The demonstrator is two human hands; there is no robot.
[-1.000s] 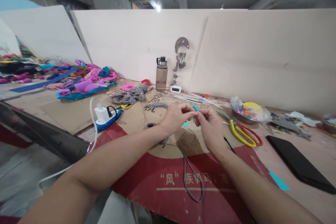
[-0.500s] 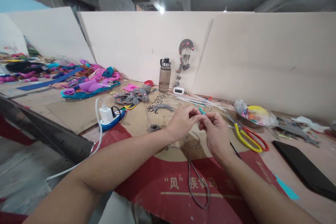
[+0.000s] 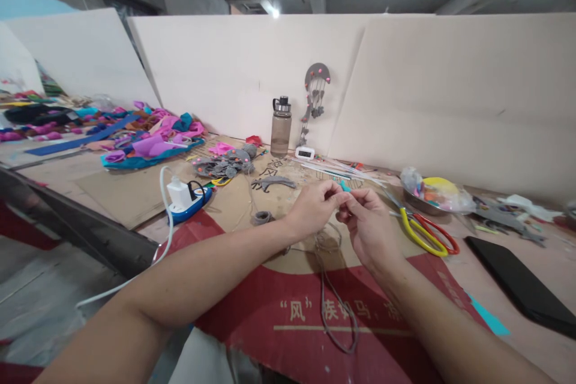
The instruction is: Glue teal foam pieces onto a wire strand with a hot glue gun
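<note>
Teal piece (image 3: 345, 186): is being held above the card (image 3: 252, 312), between fingertips, its long axis being too hidden to tell.
Left hand (image 3: 314, 207): fingers are being pinched on its left.
Right hand (image 3: 371, 225): fingers are being closed on its right, neither hand being nearer.
Cord (image 3: 323, 303): is being overhung.

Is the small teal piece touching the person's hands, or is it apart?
Touching. The head view shows the teal piece pinched where the left hand and right hand meet.
</note>
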